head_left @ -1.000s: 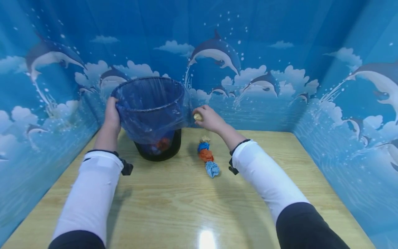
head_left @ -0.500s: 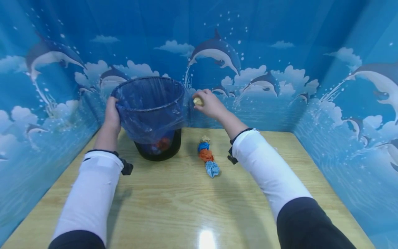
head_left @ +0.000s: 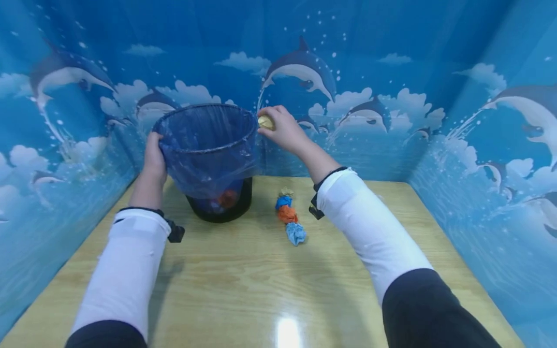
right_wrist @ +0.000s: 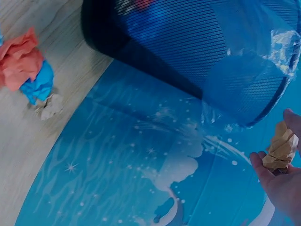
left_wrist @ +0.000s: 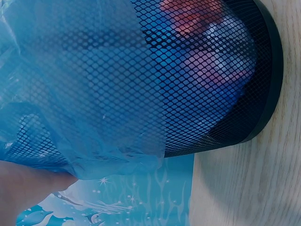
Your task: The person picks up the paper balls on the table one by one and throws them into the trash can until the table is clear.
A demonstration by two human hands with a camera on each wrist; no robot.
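A black mesh trash bin (head_left: 219, 205), lined with a translucent blue bag (head_left: 204, 174), stands at left centre in the head view. My left hand (head_left: 154, 157) grips its left side near the rim, and most of its fingers are hidden. In the left wrist view one digit (left_wrist: 42, 183) touches the bag. Just outside the bin's right rim, my right hand (head_left: 283, 128) pinches a crumpled yellowish-tan paper ball (head_left: 266, 122). The right wrist view shows that paper ball (right_wrist: 281, 147) between thumb and fingers. Red and pale crumpled pieces (left_wrist: 211, 56) show through the bin's mesh.
Right of the bin, crumpled paper balls lie in a row on the wood-grain table (head_left: 226, 285): tan (head_left: 285, 192), blue (head_left: 284, 202), orange (head_left: 287, 213) and light blue (head_left: 296, 233). A dolphin-print curtain (head_left: 370, 145) encloses the back and sides.
My right hand has risen with the tan paper ball and shifted left, up to the height of the bin's rim. My left hand keeps its place on the bin.
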